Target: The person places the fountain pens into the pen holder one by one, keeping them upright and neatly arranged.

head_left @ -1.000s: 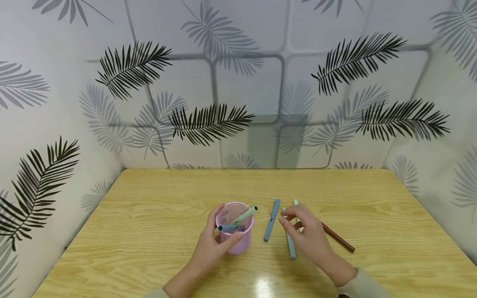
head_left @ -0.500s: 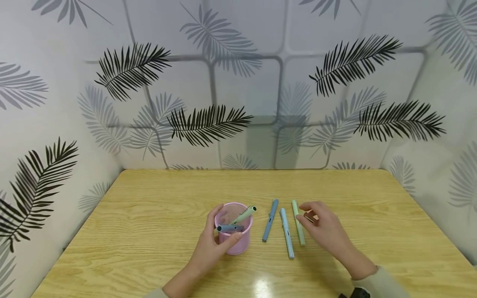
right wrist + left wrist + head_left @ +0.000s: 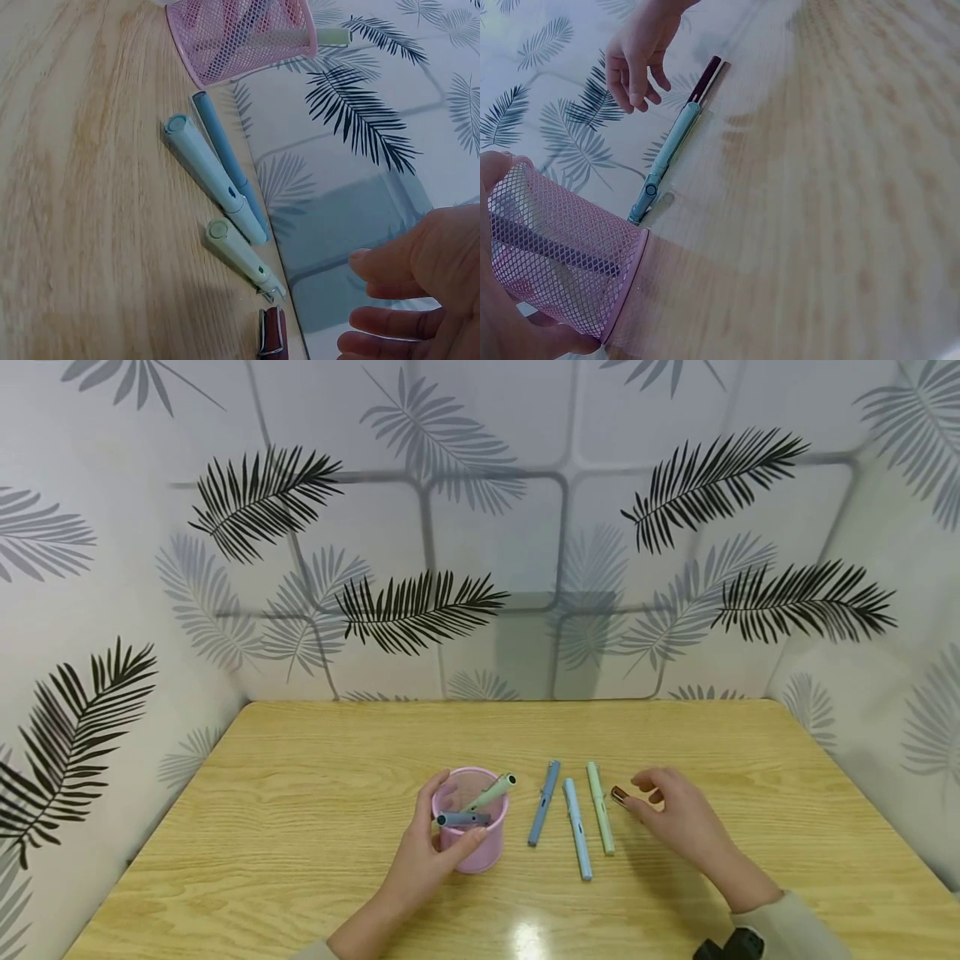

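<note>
Bare left hand (image 3: 429, 852) curved in a grip, thumb opposite fingers; bare left forearm (image 3: 367, 925) slants in from bottom edge. Bare right hand (image 3: 681, 817) raised, fingers loosely bent, thumb apart; light beige fabric right sleeve (image 3: 795, 931) covers forearm.

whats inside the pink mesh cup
A pale green pen and a dark blue pen, both showing at the top. The wall of the cup and the left hand partly hide the bottom, so anything small there is unclear.
</note>
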`<state>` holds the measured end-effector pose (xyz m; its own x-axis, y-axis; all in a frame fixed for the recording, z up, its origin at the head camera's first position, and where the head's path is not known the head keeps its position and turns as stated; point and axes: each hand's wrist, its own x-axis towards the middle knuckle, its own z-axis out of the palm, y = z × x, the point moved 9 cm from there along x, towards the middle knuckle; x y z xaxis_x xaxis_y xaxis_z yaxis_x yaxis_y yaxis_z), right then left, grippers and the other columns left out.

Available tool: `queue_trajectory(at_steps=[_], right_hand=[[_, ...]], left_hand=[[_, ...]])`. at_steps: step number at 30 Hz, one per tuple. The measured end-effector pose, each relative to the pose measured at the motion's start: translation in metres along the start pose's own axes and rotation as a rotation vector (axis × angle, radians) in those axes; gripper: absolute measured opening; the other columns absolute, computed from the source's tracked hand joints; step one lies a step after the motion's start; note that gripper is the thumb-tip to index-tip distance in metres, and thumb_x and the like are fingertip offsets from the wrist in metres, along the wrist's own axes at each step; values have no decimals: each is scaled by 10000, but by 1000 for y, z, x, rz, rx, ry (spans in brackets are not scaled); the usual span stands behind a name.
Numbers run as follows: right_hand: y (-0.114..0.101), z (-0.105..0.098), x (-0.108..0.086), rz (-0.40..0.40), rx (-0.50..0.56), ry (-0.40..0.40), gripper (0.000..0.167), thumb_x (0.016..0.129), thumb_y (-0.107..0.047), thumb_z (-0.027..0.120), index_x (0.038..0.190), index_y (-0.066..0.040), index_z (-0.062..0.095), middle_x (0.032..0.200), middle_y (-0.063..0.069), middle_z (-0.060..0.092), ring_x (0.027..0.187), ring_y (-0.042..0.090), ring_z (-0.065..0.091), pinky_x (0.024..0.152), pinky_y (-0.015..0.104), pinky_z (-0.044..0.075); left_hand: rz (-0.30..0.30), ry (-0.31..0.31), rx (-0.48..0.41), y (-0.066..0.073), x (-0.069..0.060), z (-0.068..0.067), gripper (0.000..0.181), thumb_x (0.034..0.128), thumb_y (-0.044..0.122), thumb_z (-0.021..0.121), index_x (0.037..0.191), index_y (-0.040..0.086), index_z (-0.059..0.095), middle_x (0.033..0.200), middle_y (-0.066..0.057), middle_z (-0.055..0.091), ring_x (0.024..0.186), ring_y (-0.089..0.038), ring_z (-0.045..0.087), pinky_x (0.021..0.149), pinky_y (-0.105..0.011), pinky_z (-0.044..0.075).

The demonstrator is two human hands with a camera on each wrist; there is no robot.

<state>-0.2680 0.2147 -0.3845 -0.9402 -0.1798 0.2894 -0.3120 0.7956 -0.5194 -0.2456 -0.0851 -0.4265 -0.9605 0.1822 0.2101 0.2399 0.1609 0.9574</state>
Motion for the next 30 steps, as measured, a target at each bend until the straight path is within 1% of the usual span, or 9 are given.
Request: queue_trajectory(at_steps=[4, 8, 13, 19, 22, 26, 30], right_hand=[[10, 3, 1, 27, -15, -13, 279, 849, -127, 679, 1071, 29, 610, 971, 149, 595, 814, 269, 571, 662, 403, 492], [17, 7, 1, 70, -33, -52, 304, 843, -140, 684, 1076, 37, 603, 964, 156, 589, 816, 281, 569, 675, 425, 491], [22, 12, -1, 104, -56, -92, 310, 839, -144, 689, 1071, 41, 599, 956, 157, 582, 827, 300, 569, 668, 428, 492], [25, 14, -2, 99, -74, -93, 298, 829, -129, 696, 1055, 42, 600, 945, 166, 580, 813, 300, 569, 647, 417, 491], [28, 17, -2, 98, -79, -102, 295, 825, -120, 697, 1051, 43, 598, 930, 162, 578, 802, 291, 570, 645, 413, 493], [33, 20, -3, 106, -80, -109, 305, 816, -114, 702, 1050, 52, 597, 908, 155, 576, 790, 288, 576, 641, 411, 495], [39, 25, -2, 121, -80, -127, 325, 809, -133, 715, 1042, 57, 593, 886, 147, 572, 781, 289, 584, 632, 420, 494]], left_hand=[[9, 2, -11, 1, -1, 0, 771, 832, 276, 712, 1420, 346, 217, 1433, -63, 320, 1215, -339, 437, 898, -514, 439], [11, 1, -19, 1, -1, 0, 775, 833, 263, 713, 1421, 344, 214, 1433, -65, 318, 1215, -339, 436, 902, -508, 438], [8, -1, -13, 0, -1, 0, 776, 836, 267, 709, 1427, 333, 211, 1439, -63, 309, 1218, -339, 433, 895, -497, 446], [13, -2, -12, 0, -1, 0, 794, 839, 266, 707, 1451, 251, 202, 1433, -75, 322, 1198, -327, 456, 893, -501, 447], [11, 0, -12, 0, -1, 0, 790, 836, 265, 709, 1445, 271, 207, 1434, -68, 323, 1200, -325, 455, 897, -511, 441], [15, 2, -9, 1, -1, 0, 791, 836, 265, 710, 1446, 264, 207, 1434, -57, 327, 1197, -324, 458, 898, -518, 438], [18, 4, -4, 1, 0, 0, 780, 837, 270, 708, 1437, 294, 210, 1434, -40, 330, 1194, -317, 461, 896, -513, 441]])
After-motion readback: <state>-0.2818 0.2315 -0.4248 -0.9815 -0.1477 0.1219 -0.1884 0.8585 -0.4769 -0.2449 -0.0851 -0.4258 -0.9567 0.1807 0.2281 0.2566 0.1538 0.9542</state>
